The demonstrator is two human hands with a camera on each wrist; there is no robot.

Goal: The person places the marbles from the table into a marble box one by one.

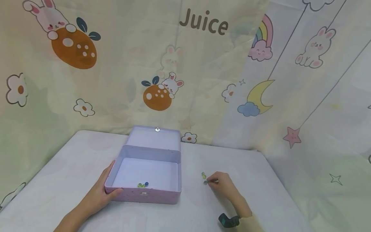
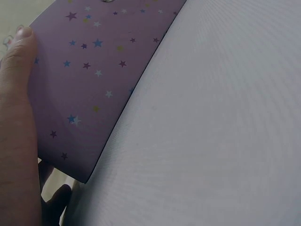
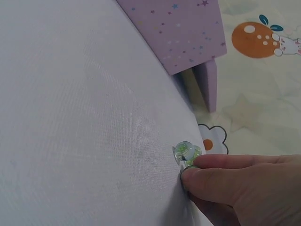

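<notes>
A lilac tin box with small stars stands with its lid folded back. My left hand grips its front left corner, thumb along the front wall and the other fingers round the side. Inside, near the front wall, lie several glass marbles, yellow-green ones and a blue one. To the right of the box, my right hand pinches a bluish marble between thumb and forefinger at the tabletop. Greenish clear marbles sit right beside those fingertips.
The box and marbles are on a table with a white cloth. Behind it hangs a printed cloth with rabbits and flowers. A dark band with a small device is on the right wrist, below a pale sleeve.
</notes>
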